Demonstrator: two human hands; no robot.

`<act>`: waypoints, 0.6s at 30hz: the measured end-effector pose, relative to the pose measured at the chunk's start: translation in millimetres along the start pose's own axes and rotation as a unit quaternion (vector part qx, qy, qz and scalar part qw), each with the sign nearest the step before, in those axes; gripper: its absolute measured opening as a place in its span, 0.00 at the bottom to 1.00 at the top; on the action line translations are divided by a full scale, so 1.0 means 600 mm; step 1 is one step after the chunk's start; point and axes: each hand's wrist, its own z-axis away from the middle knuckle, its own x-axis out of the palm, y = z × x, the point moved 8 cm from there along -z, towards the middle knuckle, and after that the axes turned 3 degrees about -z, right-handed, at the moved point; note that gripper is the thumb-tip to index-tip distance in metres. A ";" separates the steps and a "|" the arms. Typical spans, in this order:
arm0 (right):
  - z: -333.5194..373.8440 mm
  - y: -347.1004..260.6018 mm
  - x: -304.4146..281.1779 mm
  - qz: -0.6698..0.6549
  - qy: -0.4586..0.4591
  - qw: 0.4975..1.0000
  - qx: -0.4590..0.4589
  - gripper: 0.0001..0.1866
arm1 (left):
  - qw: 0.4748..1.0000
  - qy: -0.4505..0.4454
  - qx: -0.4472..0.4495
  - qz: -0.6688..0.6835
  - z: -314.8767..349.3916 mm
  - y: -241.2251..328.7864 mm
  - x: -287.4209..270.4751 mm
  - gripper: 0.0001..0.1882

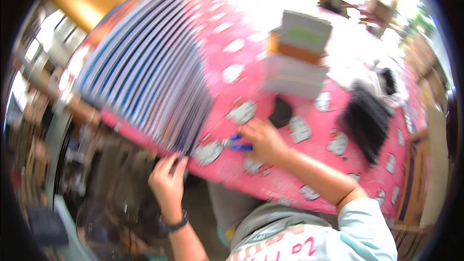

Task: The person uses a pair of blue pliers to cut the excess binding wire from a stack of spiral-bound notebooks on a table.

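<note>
My left hand [166, 181], with a dark band on its wrist, is at the near edge of the table. Its thumb and fingers close together at the near end of a long fanned row of thin blue-and-grey strips [145, 67]. What they pinch is too small and blurred to name. Over the pink cloth, my right hand [265, 142] grips a small blue-handled tool [240, 143], like pliers or snips. The tool's metal tip points left toward the row, apart from it. Just beyond my right hand lies a dark round piece [281, 112].
A pink patterned cloth [270, 183] covers the table. Past my right hand stand a grey box [304, 31] and a white box [295, 77], with orange between. Black mesh-like material [367, 121] lies at the right, near a clear plastic bag [394, 84]. Cardboard [418, 179] stands beyond the right edge.
</note>
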 end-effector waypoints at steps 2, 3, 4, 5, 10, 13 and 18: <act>0.062 0.042 -0.033 0.008 -0.024 0.998 0.052 0.30 | 0.996 -0.037 0.068 0.033 -0.007 0.056 0.035 0.10; 0.103 0.059 -0.052 -0.011 0.009 0.999 0.032 0.30 | 0.992 -0.101 0.057 0.058 -0.017 0.096 0.067 0.11; 0.133 0.065 -0.071 -0.018 0.028 0.999 0.004 0.25 | 0.987 -0.127 0.084 0.056 -0.025 0.137 0.098 0.12; 0.171 0.076 -0.087 0.023 0.015 0.999 0.043 0.26 | 0.974 -0.169 0.110 0.102 -0.035 0.188 0.137 0.12; 0.207 0.096 -0.115 -0.100 0.098 0.988 0.069 0.22 | 0.864 -0.266 0.393 0.164 -0.020 0.482 0.284 0.08; 0.211 0.091 -0.125 -0.109 0.108 0.988 0.003 0.40 | 0.786 -0.251 0.528 0.201 0.013 0.679 0.366 0.09; 0.197 0.134 -0.069 -0.096 -0.054 0.987 0.115 0.26 | 0.761 -0.185 0.564 0.263 -0.038 0.931 0.561 0.08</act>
